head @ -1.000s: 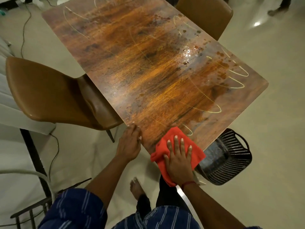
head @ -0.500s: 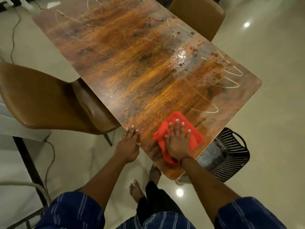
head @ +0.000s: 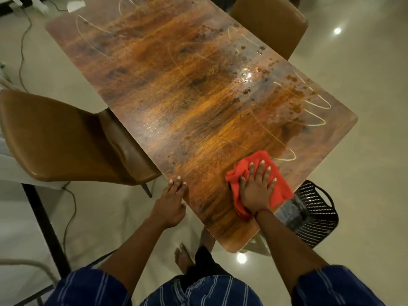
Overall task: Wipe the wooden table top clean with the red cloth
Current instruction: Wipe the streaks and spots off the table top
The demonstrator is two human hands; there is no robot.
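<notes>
The wooden table top stretches away from me, streaked with pale curved lines, brown spots and wet patches toward its right side. The red cloth lies crumpled on the near right part of the table. My right hand presses flat on the cloth with fingers spread. My left hand rests on the table's near left edge, fingertips on the rim, holding nothing else.
A brown chair stands at the table's left side and another brown chair at the far right. A black slotted basket sits on the floor under the near right edge. Cables trail on the floor at left.
My right hand has pushed the red cloth forward onto the table, away from the near corner. My left hand stays on the table's edge.
</notes>
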